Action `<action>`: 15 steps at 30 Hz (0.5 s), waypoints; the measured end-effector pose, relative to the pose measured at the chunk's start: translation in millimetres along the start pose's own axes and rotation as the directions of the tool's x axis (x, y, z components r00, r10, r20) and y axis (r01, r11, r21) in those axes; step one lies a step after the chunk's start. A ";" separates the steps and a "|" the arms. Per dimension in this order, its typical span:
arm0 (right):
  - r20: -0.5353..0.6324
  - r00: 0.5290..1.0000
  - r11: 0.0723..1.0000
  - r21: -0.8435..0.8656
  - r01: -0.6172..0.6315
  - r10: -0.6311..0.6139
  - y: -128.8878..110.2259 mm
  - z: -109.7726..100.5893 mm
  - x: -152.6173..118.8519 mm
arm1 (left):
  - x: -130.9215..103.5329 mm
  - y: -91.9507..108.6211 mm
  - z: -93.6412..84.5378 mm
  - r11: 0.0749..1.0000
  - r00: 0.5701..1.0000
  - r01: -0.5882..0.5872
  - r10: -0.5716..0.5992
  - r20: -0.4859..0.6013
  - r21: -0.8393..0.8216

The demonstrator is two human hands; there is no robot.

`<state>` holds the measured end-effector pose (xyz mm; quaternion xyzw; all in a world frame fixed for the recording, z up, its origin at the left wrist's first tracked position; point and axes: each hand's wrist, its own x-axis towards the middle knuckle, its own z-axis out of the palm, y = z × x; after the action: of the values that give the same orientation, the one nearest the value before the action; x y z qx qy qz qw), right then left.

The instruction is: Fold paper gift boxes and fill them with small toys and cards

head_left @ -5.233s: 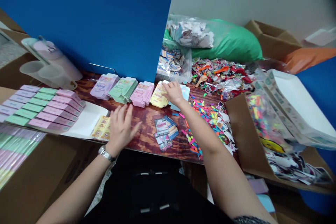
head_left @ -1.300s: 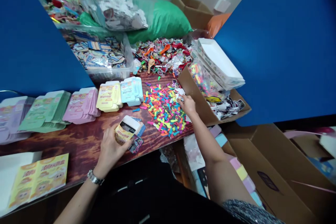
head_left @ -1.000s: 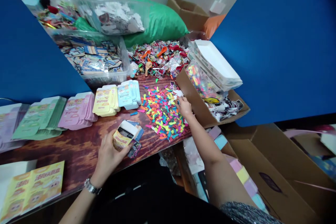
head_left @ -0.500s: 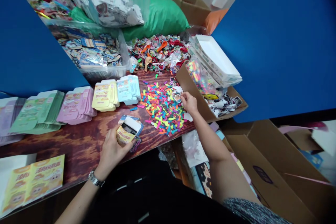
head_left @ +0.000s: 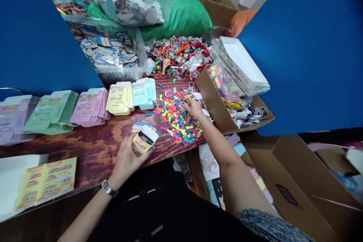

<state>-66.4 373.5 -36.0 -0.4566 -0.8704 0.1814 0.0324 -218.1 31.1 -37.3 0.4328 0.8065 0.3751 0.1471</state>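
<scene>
My left hand (head_left: 129, 157) is closed around a small yellow box (head_left: 141, 140); its white top flap stands up and something dark shows inside. Blue-and-white printed cards (head_left: 139, 125) lie on the table behind the box. Over a heap of small bright pieces like uninflated balloons (head_left: 177, 121), my right hand (head_left: 195, 108) pinches a white-edged sticker (head_left: 182, 105). More white-edged stickers (head_left: 192, 87) lie along the heap's right side, close to a cardboard box wall (head_left: 211, 100).
Flat folded boxes stand in yellow (head_left: 119, 98), blue (head_left: 144, 92), pink (head_left: 88, 106), green (head_left: 49, 109) and purple stacks. Behind are a clear bin of cards (head_left: 141, 51) and a mixed trinket pile (head_left: 181, 55). White trays (head_left: 244, 62) lean right; a yellow display box (head_left: 58, 177) sits front left.
My right hand has moved left with the sticker, from the heap's right edge to above it. My left hand still holds the yellow box. The whole view has shifted slightly.
</scene>
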 end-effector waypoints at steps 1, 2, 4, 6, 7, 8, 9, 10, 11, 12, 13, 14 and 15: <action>0.011 1.000 0.999 -0.033 -0.002 0.003 -3.8 0.3 2.3 | -0.2 0.4 0.1 1.000 1.000 -0.005 0.005 -0.009 0.004; 0.019 1.000 0.998 -0.063 0.001 0.000 -6.7 0.1 3.4 | -0.2 0.3 -0.1 1.000 1.000 -0.012 0.012 -0.018 0.006; 0.022 1.000 0.994 -0.104 0.020 -0.018 -10.4 -2.7 2.3 | 0.3 -1.6 -0.6 1.000 0.999 -0.024 0.025 -0.029 0.007; -0.010 0.999 0.991 -0.124 0.048 -0.050 -11.6 -8.5 -1.3 | 2.2 -4.3 -0.8 0.999 0.999 -0.041 0.042 -0.034 0.015; -0.028 0.997 0.989 -0.128 0.070 -0.074 -11.7 -12.4 -3.4 | 4.0 -5.4 -0.4 0.998 0.998 -0.054 0.055 -0.037 0.022; -0.037 0.994 0.987 -0.127 0.098 -0.104 -12.1 -16.9 -5.8 | 6.4 -6.1 0.5 0.997 0.997 -0.069 0.070 -0.040 0.030; -0.042 0.990 0.984 -0.118 0.130 -0.136 -13.0 -21.7 -8.4 | 9.5 -6.3 1.8 0.996 0.995 -0.087 0.089 -0.042 0.036; -0.051 0.985 0.982 -0.094 0.161 -0.166 -15.0 -26.7 -11.5 | 13.1 -5.9 3.6 0.993 0.993 -0.110 0.112 -0.045 0.042; -0.067 0.979 0.981 -0.053 0.187 -0.190 -18.3 -31.8 -15.5 | 17.2 -5.0 5.8 0.989 0.989 -0.135 0.138 -0.050 0.051; -0.083 0.974 0.978 0.004 0.210 -0.209 -23.5 -36.7 -20.5 | 21.5 -3.7 8.2 0.985 0.985 -0.159 0.163 -0.058 0.062; -0.099 0.969 0.969 0.077 0.235 -0.227 -30.6 -41.1 -26.8 | 26.0 -2.1 10.6 0.981 0.981 -0.180 0.185 -0.066 0.075; -0.103 0.963 0.951 0.161 0.264 -0.250 -39.6 -44.9 -34.3 | 30.4 -0.4 12.9 0.977 0.977 -0.195 0.202 -0.073 0.088; -0.089 0.954 0.920 0.251 0.301 -0.288 -50.4 -47.7 -42.9 | 34.4 1.3 14.9 0.974 0.974 -0.203 0.211 -0.080 0.100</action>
<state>-70.3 326.5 30.6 -0.3167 -0.8964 0.2761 0.1413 -229.1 66.5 -43.4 0.5033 0.7790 0.3705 0.0506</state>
